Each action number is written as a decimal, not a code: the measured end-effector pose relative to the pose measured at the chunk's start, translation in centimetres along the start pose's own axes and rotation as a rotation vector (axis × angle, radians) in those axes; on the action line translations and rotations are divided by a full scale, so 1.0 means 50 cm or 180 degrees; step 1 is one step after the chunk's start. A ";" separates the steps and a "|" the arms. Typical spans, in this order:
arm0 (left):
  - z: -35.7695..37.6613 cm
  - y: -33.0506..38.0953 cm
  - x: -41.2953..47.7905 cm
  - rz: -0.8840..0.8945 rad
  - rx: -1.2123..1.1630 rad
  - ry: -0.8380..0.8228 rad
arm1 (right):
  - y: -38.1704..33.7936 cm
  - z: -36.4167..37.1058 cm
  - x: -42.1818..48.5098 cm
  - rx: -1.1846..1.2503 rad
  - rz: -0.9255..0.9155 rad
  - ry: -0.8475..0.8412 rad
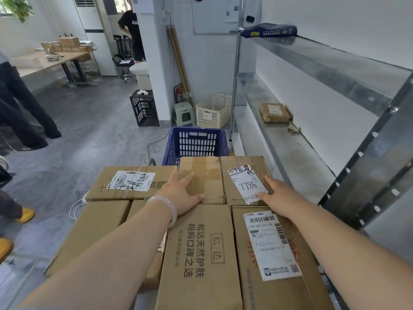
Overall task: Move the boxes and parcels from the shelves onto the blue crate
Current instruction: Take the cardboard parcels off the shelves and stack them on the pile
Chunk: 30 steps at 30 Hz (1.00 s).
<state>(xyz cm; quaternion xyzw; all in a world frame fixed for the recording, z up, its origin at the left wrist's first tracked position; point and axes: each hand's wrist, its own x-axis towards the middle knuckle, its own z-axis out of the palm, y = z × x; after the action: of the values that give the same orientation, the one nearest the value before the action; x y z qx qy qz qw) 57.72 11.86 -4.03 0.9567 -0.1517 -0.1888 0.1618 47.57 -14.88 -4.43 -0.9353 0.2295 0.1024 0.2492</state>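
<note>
Several brown cardboard boxes lie stacked in front of me, hiding most of the blue crate [194,142] behind them. My left hand [182,193] rests flat on a taped box [201,173] at the far side of the stack, fingers spread. Beside it, my right hand [279,195] lies flat on the edge of a box labelled 7786 [243,175]. Nearer me sit a box with printed characters [201,260] and one with a barcode label [272,253]. On the metal shelf at right lie a small cardboard parcel [274,113] and, higher up, a dark blue bag parcel [268,31].
The metal shelving [335,104] runs along the right wall. A cream basket [213,110], green stool [183,114] and black crate [144,108] stand by the pillar. A person's legs [20,108] are at left. Cables lie on the grey floor.
</note>
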 end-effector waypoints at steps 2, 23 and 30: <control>0.000 -0.002 -0.019 0.0056 0.0062 0.0151 | 0.010 -0.003 -0.017 0.0072 0.0007 0.0094; 0.084 -0.034 -0.284 0.0370 -0.0018 0.0000 | 0.056 0.065 -0.244 0.1416 0.0379 0.0268; 0.107 -0.017 -0.333 0.0368 0.0173 0.0286 | 0.067 0.069 -0.290 0.1427 0.0442 0.0432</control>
<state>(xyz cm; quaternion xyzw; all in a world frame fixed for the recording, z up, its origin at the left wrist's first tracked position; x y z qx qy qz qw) 41.02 17.16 -3.82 0.9579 -0.2043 -0.1317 0.1530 33.05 -10.18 -4.36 -0.8433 0.3264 0.0026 0.4269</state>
